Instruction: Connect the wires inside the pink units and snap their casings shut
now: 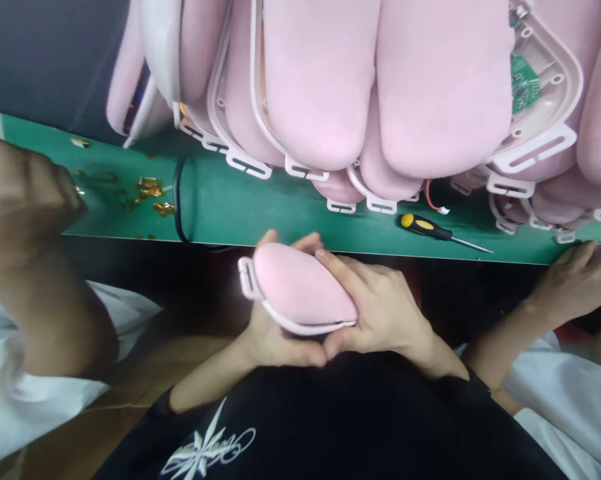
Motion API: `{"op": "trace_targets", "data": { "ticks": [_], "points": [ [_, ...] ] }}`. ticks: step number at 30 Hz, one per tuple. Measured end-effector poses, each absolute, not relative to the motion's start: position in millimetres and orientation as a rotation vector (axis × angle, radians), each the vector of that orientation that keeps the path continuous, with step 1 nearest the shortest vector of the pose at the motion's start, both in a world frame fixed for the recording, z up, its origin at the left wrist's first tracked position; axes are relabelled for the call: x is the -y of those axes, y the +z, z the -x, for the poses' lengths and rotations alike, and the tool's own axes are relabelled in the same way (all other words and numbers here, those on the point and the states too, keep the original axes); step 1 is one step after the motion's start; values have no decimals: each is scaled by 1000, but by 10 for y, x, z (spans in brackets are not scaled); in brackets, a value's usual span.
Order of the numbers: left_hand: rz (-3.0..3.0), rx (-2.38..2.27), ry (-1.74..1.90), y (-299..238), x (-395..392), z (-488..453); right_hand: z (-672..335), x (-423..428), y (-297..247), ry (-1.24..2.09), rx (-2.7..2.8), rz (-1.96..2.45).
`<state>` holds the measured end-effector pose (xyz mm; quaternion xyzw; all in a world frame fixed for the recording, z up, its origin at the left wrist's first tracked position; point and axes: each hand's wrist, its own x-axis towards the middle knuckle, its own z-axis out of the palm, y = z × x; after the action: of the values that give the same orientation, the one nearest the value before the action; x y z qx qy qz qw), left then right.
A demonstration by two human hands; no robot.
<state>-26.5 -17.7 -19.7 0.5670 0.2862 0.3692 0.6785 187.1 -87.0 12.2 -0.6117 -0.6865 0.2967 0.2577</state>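
Between my two hands is a pink plastic housing [305,283] with a white rim and a slotted strap loop at its left end. My left hand [275,343] wraps it from below and behind, with fingertips showing over the far edge. On the right end, my right hand [380,300] presses with its fingers over the top and its thumb at the near rim. A thin dark seam shows between pink shell and white rim near the right thumb. The housing is held off the table, in front of its near edge.
Many similar pink housings [320,87] crowd the green table [260,213], one open with a green circuit board [525,83]. A yellow-black screwdriver [425,228] lies near the edge. A black cable [178,200] hangs over it. Co-workers' hands are at left [25,193] and right [590,273].
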Motion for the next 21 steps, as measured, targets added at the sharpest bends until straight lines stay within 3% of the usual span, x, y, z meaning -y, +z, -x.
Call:
{"op": "trace_targets", "data": {
  "ticks": [21],
  "points": [
    [-897,-556,700,-87,101,177,-2030,831,-52,1343,1501,1258]
  ]
}}
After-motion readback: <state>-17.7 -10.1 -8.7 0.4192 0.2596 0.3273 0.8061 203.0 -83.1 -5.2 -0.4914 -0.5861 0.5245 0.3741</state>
